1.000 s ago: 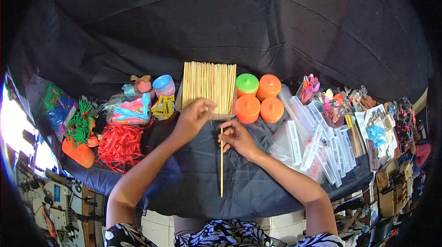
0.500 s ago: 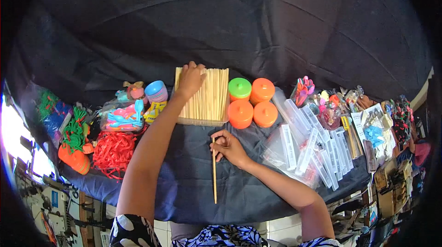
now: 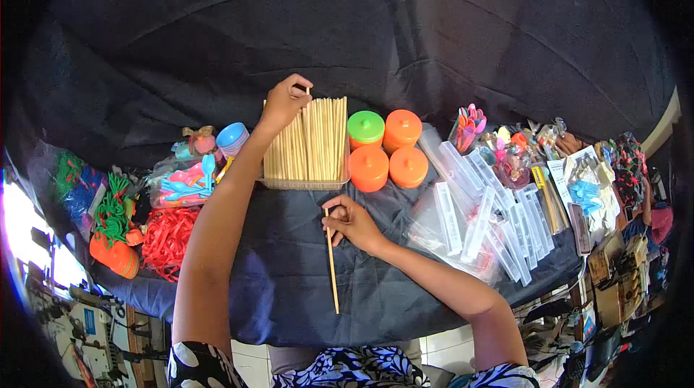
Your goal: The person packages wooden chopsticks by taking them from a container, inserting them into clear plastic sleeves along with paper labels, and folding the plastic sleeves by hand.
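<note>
My left hand [image 3: 284, 106] is at the far edge of a clear tray [image 3: 303, 185] packed with wooden chopsticks [image 3: 322, 142]. Thumb and forefinger pinch the upper end of one chopstick [image 3: 309, 91], which stands out above the others. Closer to me, my right hand [image 3: 352, 224] grips a single wooden chopstick [image 3: 332, 265] near its top. That chopstick hangs down almost upright in view, over the dark cloth, its lower end pointing toward me. Just right of the tray are lidded orange tubs [image 3: 369, 169] and one with a green lid [image 3: 366, 126].
Clear plastic cases [image 3: 478, 222] and bags lie on the right, with packed sticks [image 3: 553, 207] and spoons [image 3: 470, 124] behind. On the left are red shredded ribbon [image 3: 171, 240], blue and pink spoons [image 3: 189, 184], green cord [image 3: 114, 207] and blue cups [image 3: 233, 138]. Dark cloth [image 3: 289, 265] covers the table.
My left hand has moved to the far end of the chopsticks and now pinches one there. My right hand still holds its chopstick; the whole view has shifted slightly.
</note>
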Demonstrator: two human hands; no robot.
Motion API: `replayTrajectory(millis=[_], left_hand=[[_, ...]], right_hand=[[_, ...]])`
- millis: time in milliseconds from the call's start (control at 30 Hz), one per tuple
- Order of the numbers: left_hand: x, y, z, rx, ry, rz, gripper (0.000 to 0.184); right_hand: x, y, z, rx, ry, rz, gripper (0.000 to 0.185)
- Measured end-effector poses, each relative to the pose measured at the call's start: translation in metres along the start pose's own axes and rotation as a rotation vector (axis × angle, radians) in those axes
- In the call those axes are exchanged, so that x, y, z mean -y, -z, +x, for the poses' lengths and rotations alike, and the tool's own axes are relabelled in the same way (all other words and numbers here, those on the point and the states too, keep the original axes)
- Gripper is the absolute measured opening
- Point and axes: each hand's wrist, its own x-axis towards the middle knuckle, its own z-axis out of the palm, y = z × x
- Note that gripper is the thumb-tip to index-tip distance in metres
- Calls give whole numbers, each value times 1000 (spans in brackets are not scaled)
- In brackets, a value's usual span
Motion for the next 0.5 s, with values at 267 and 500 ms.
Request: replayTrajectory(millis=[267,500], left_hand=[[-46,7,-23,12,107,-298,27],[-101,22,-78,-15,-213,-307,12]], right_hand=[[5,0,-1,-10,-11,-10,28],[1,4,0,30,-35,31,27]])
